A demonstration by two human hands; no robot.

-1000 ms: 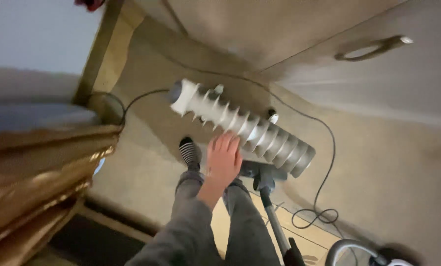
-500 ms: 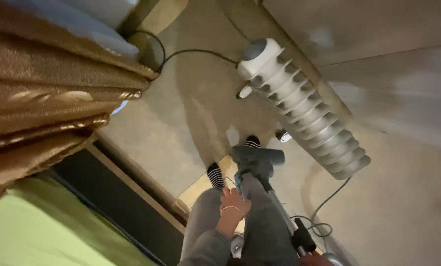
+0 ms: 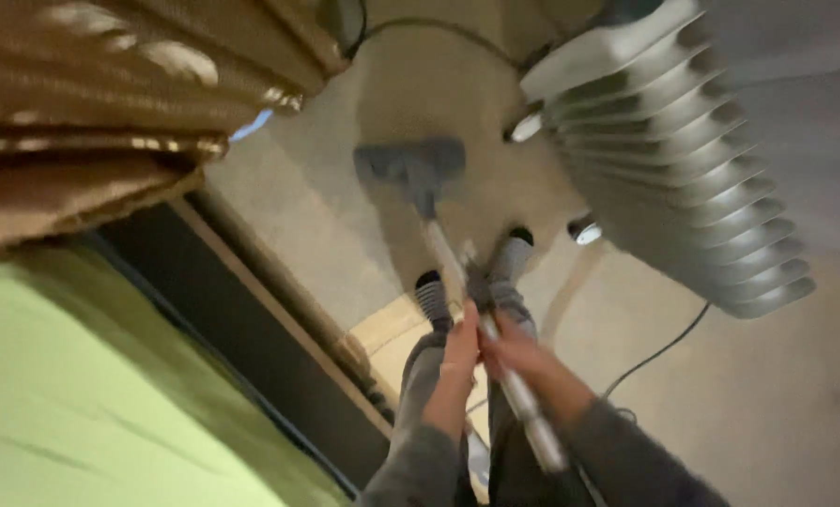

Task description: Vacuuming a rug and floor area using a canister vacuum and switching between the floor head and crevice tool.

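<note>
Looking down, we see pale beige carpet (image 3: 786,394) spread over most of the floor, with a lighter rug or mat (image 3: 392,329) under our socked feet (image 3: 431,299). Both our hands close on the vacuum wand (image 3: 457,272) at mid-shaft: the left hand (image 3: 459,347) wraps it from one side, the right hand (image 3: 518,355) from the other, fingers curled tight around the tube, the two hands touching. The wand runs forward from our grip to the grey floor head (image 3: 410,167), which lies flat on the carpet ahead of our feet. Just beside it to the right stands a white finned oil radiator (image 3: 673,150) on small castors (image 3: 584,230), its dark cord (image 3: 659,352) trailing across the carpet. To the left, a dark bed frame edge (image 3: 251,319) with a pale wooden rail borders the floor, a green sheet (image 3: 91,394) lies on the bed, and a brown-gold curtain (image 3: 110,103) hangs above it. Open carpet lies between the bed frame and the radiator, a narrow lane where the floor head sits; wider bare carpet opens at the lower right.
</note>
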